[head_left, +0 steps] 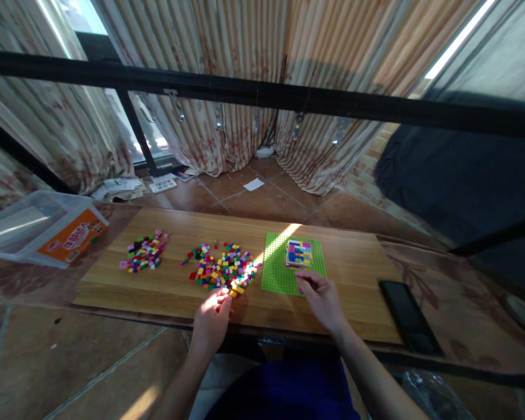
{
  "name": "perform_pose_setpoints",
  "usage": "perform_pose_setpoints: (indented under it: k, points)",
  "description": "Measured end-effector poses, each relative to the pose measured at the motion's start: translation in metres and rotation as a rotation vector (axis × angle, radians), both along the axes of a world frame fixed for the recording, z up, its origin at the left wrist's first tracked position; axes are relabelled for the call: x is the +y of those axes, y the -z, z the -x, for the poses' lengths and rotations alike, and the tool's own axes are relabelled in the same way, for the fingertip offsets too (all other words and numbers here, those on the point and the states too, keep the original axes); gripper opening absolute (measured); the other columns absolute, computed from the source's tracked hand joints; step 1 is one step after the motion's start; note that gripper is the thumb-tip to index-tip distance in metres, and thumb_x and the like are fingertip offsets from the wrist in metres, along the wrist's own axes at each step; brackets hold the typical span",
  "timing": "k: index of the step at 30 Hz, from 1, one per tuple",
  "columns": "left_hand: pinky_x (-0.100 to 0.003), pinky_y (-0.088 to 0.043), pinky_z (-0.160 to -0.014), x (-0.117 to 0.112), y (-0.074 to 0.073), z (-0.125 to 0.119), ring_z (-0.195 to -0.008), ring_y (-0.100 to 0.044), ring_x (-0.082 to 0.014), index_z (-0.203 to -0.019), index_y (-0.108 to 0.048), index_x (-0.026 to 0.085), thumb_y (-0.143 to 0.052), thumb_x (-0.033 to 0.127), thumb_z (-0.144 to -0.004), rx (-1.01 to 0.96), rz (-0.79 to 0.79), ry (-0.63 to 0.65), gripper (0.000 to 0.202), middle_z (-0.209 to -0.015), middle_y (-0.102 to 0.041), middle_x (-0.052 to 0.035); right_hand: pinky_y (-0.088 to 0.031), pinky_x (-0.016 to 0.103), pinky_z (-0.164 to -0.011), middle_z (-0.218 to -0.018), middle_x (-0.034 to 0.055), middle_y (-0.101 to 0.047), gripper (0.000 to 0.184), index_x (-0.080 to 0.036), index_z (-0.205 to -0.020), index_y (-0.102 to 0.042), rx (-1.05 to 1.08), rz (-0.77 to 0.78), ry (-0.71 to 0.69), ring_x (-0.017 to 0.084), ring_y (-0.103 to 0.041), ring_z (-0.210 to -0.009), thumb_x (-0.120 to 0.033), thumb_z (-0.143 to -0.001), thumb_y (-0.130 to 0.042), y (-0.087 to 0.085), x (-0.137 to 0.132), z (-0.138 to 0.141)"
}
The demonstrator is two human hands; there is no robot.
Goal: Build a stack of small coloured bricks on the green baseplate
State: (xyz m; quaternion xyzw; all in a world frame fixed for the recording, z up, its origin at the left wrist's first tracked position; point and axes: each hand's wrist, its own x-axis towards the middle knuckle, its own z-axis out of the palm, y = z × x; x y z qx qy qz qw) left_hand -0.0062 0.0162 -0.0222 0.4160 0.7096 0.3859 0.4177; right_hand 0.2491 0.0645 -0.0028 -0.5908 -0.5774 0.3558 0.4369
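My left hand (213,318) is at the front edge of a loose pile of small toy bricks (227,265), fingers pinched together. Whatever lies between those fingertips is too small to name. Over the front right part of a green studded baseplate (273,279) is my right hand (321,294), its thumb and fingers also drawn together; anything they hold is hidden. Just beyond those fingertips, a low square build of multicoloured bricks (299,253) stands on the baseplate.
A smaller brick pile (146,252) lies on the wooden board (179,221) to the left. Past it stands a clear plastic box (39,224) with an orange label. A black phone-like slab (409,315) rests at the right. A dark metal bar (262,90) crosses beyond the table.
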Motion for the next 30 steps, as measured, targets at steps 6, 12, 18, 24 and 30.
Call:
perform_pose_setpoints:
  k: [6, 12, 18, 24, 30]
  points:
    - [-0.028, -0.053, -0.049, 0.002, -0.001, 0.001, -0.059, -0.067, -0.0200, -0.096, -0.062, 0.019, -0.055, 0.040, -0.080, 0.066, 0.002, 0.018, 0.027, -0.065, -0.066, -0.0010, -0.050, 0.034, -0.072, -0.091, 0.0089, -0.069, 0.024, -0.020, -0.092, -0.074, -0.246, -0.212, 0.012, 0.021, -0.065, -0.079, -0.032, -0.089, -0.054, -0.021, 0.022, -0.025]
    - [-0.028, -0.053, -0.051, 0.001, 0.001, 0.002, -0.060, -0.068, -0.0210, -0.095, -0.062, 0.020, -0.056, 0.038, -0.079, 0.076, -0.017, 0.013, 0.024, -0.064, -0.067, -0.0012, -0.050, 0.032, -0.074, -0.087, 0.0070, -0.068, 0.019, -0.021, -0.085, -0.072, -0.491, -0.221, -0.066, 0.020, -0.065, -0.078, -0.024, -0.089, -0.053, -0.030, 0.041, -0.022]
    - [-0.029, -0.053, -0.051, 0.000, -0.002, 0.000, -0.059, -0.068, -0.0208, -0.093, -0.062, 0.021, -0.055, 0.036, -0.079, 0.072, -0.015, 0.006, 0.022, -0.067, -0.068, -0.0011, -0.048, 0.030, -0.069, -0.086, 0.0055, -0.068, 0.015, -0.021, -0.078, -0.071, -0.541, -0.167, -0.142, 0.018, -0.063, -0.073, -0.023, -0.086, -0.058, -0.029, 0.048, -0.026]
    - [-0.028, -0.051, -0.050, 0.001, 0.001, 0.001, -0.056, -0.067, -0.0204, -0.093, -0.062, 0.021, -0.054, 0.038, -0.081, 0.093, -0.016, 0.019, 0.023, -0.060, -0.066, 0.0004, -0.047, 0.029, -0.072, -0.086, 0.0067, -0.067, 0.020, -0.019, -0.077, -0.071, -0.695, -0.164, -0.201, 0.018, -0.063, -0.075, -0.020, -0.088, -0.054, -0.036, 0.057, -0.026]
    - [-0.028, -0.051, -0.050, 0.000, 0.006, 0.002, -0.057, -0.067, -0.0201, -0.098, -0.063, 0.020, -0.054, 0.040, -0.081, 0.077, -0.012, 0.016, 0.028, -0.061, -0.066, 0.0007, -0.045, 0.029, -0.073, -0.083, 0.0066, -0.068, 0.024, -0.021, -0.066, -0.067, -0.781, -0.163, -0.224, 0.019, -0.061, -0.075, -0.018, -0.087, -0.054, -0.036, 0.063, -0.020]
